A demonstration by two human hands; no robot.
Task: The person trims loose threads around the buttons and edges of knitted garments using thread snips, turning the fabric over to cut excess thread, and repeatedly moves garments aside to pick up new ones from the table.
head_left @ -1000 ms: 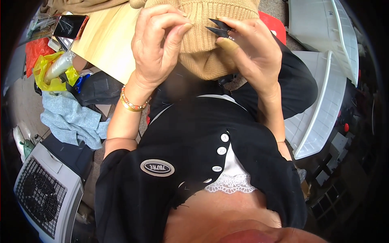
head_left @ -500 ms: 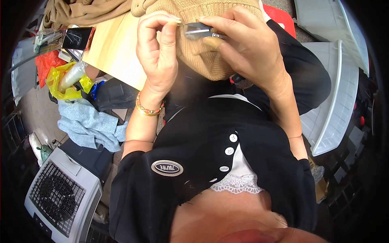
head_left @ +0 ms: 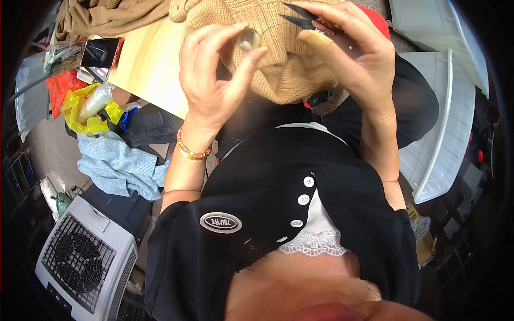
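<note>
While the tan knit garment (head_left: 292, 85) lies bunched before the person at the table's (head_left: 150, 69) edge, both hands work above it. The right hand (head_left: 358, 59) grips small black scissors (head_left: 301, 22), blades parted, and yellowish tape (head_left: 318, 39) wraps its thumb. The left hand's (head_left: 211, 77) thumb and forefinger stand apart with a small round piece (head_left: 249, 41) between them; whether they pinch it, I cannot tell. Farther left, a phone (head_left: 100, 52) rests on the table, near a brown cloth (head_left: 107, 25). Below sit a yellow bag (head_left: 79, 116) and a light-blue knit (head_left: 118, 166).
</note>
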